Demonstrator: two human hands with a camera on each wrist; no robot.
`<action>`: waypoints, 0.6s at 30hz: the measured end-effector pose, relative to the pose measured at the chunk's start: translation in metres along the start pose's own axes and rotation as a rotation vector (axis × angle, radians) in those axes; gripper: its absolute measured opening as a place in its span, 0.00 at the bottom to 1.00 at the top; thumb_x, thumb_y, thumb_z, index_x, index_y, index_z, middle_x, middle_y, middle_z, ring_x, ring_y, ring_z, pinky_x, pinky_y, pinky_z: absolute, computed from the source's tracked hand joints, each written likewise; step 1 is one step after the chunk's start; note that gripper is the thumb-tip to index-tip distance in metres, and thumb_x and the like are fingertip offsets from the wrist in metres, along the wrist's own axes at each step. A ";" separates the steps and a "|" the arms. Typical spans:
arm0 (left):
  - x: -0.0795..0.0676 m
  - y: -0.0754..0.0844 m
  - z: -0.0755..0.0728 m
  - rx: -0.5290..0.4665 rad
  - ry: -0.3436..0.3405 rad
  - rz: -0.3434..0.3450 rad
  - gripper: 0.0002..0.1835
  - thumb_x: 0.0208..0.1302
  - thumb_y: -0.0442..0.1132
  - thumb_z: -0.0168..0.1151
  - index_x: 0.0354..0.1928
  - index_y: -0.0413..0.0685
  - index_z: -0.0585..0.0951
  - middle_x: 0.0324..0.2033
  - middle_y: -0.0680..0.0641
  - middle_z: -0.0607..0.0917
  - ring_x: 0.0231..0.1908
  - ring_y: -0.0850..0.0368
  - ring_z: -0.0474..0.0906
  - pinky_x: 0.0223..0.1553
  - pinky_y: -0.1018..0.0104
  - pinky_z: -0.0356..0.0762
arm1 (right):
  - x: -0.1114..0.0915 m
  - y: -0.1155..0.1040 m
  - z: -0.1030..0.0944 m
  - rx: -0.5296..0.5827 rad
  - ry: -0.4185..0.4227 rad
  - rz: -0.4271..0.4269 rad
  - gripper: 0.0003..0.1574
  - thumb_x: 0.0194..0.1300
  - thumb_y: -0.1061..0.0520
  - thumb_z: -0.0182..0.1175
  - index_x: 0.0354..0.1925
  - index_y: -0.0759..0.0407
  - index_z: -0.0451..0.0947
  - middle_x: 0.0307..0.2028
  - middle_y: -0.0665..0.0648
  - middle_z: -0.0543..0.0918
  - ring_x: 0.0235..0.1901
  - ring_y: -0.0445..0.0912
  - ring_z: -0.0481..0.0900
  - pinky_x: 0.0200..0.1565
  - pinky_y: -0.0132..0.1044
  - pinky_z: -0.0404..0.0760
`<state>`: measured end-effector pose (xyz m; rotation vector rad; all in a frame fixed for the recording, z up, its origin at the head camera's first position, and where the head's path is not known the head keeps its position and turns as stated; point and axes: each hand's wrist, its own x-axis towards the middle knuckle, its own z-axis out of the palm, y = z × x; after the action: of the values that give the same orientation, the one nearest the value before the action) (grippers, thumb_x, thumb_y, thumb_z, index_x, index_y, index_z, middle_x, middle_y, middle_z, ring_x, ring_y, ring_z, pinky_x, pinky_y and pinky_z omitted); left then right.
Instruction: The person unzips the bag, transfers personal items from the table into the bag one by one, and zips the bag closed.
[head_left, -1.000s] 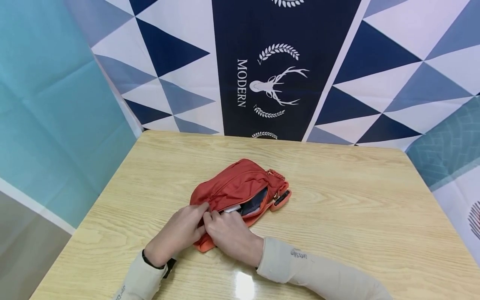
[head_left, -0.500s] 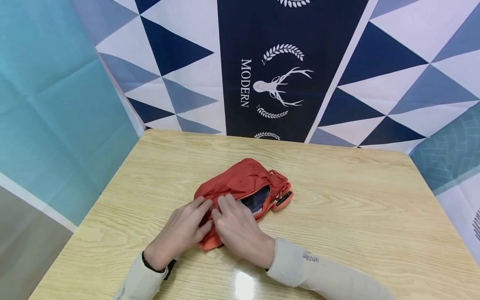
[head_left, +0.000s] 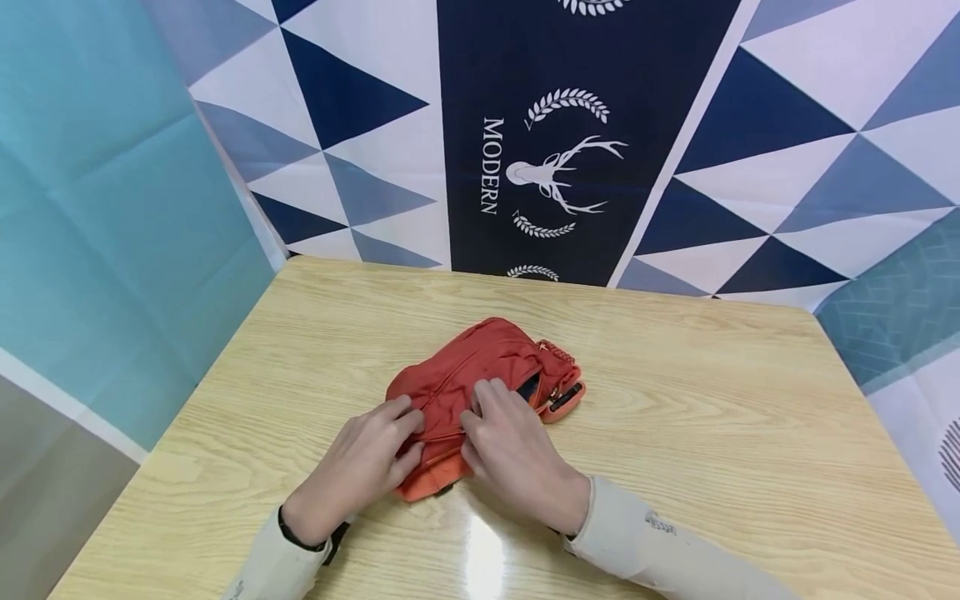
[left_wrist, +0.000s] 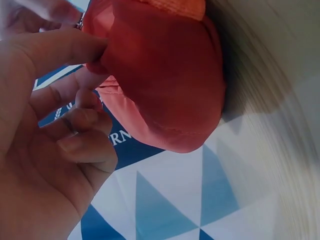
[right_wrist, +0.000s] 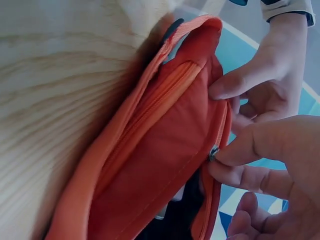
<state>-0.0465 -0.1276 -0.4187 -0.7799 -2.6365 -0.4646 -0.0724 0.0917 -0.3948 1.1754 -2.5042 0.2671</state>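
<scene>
A red fanny pack lies on the wooden table with orange strap parts and a dark buckle at its right end. My left hand pinches the fabric at the bag's left end between thumb and forefinger, as the left wrist view shows. With thumb and forefinger, my right hand pinches a small metal zipper pull on the front edge. Left of the pull the zipper is joined. Toward the buckle end a gap shows dark contents. A second zipper runs along the side panel.
The wooden table extends around the bag on all sides. Behind it hangs a patterned cloth with triangles and a deer head, and a teal cloth hangs at the left.
My right hand has slid rightward along the bag's edge with the zipper pull, and the zipper opening has narrowed to a small gap near the buckle. My left hand keeps its hold on the left end.
</scene>
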 end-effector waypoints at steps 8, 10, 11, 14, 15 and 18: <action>0.000 -0.001 -0.002 -0.031 0.018 0.020 0.04 0.56 0.36 0.69 0.31 0.49 0.82 0.49 0.46 0.74 0.45 0.53 0.70 0.44 0.60 0.74 | -0.004 0.006 -0.001 0.011 -0.002 0.005 0.08 0.55 0.61 0.63 0.23 0.53 0.75 0.30 0.50 0.62 0.32 0.46 0.60 0.32 0.35 0.61; 0.000 -0.001 -0.003 -0.037 0.013 0.019 0.04 0.56 0.36 0.69 0.30 0.50 0.81 0.54 0.44 0.74 0.50 0.50 0.70 0.49 0.55 0.72 | -0.004 0.007 -0.002 0.011 -0.005 0.008 0.07 0.55 0.61 0.63 0.23 0.53 0.76 0.30 0.50 0.63 0.32 0.46 0.61 0.31 0.35 0.62; 0.000 -0.001 -0.003 -0.039 0.009 0.018 0.05 0.56 0.36 0.69 0.30 0.51 0.81 0.56 0.44 0.74 0.52 0.49 0.70 0.51 0.53 0.72 | -0.005 0.008 -0.002 0.013 -0.007 0.008 0.07 0.55 0.62 0.63 0.23 0.53 0.76 0.30 0.50 0.64 0.32 0.46 0.61 0.31 0.35 0.62; 0.000 -0.001 -0.005 -0.039 -0.003 0.017 0.06 0.56 0.37 0.69 0.29 0.52 0.80 0.59 0.44 0.73 0.57 0.46 0.69 0.55 0.47 0.69 | -0.006 0.010 -0.003 0.010 -0.007 0.018 0.06 0.55 0.62 0.63 0.24 0.54 0.78 0.30 0.50 0.64 0.32 0.46 0.62 0.30 0.34 0.62; 0.001 -0.001 -0.005 -0.040 -0.005 0.016 0.06 0.56 0.36 0.69 0.29 0.53 0.79 0.59 0.44 0.73 0.59 0.45 0.69 0.56 0.46 0.68 | -0.007 0.012 -0.003 0.009 -0.006 0.025 0.05 0.54 0.62 0.63 0.25 0.54 0.79 0.30 0.50 0.64 0.31 0.45 0.62 0.30 0.34 0.62; 0.000 -0.001 -0.005 -0.043 -0.007 0.017 0.07 0.56 0.36 0.69 0.29 0.53 0.78 0.60 0.43 0.73 0.60 0.43 0.69 0.59 0.42 0.66 | -0.010 0.016 -0.003 0.009 -0.001 0.037 0.06 0.53 0.63 0.64 0.24 0.54 0.79 0.30 0.50 0.64 0.30 0.45 0.62 0.29 0.33 0.62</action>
<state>-0.0463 -0.1305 -0.4147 -0.8178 -2.6324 -0.5157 -0.0786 0.1097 -0.3964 1.1330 -2.5300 0.2876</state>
